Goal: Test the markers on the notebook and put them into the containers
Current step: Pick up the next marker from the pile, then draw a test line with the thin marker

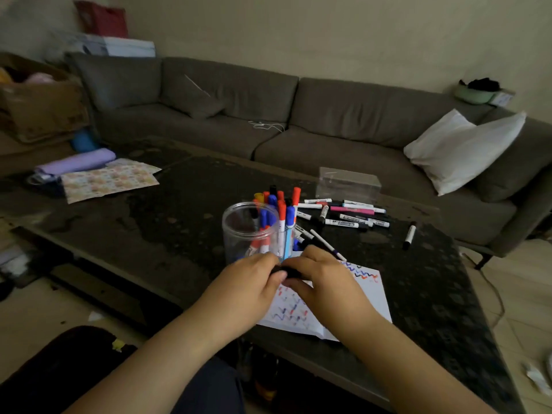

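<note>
Dim living room; grey sofa (268, 115) along the far wall, white pillow (460, 147) at its right end. Dark mottled coffee table (155, 222) fills the near ground. Far left on the table: patterned paper sheet (107, 180) and a lilac roll (76, 164).

Notebook (370, 300) lies open at the near centre of the table, page marked with rows of red, blue and purple squiggles. Both hands meet just above its far-left corner. Left hand (254, 282) and right hand (322, 279) are each closed on a short black marker (286, 271), held level between them; only a small dark section shows between the fingers.

Just beyond the left hand: 1 clear round jar (239, 228), and touching its right side a second container (286, 222) packed upright with red, blue, orange and black capped markers.

Right of these, a loose pile of markers (346, 215) lies flat; 1 single marker (409, 235) lies apart, farther right. A clear rectangular box (348, 182) sits behind the pile.
</note>
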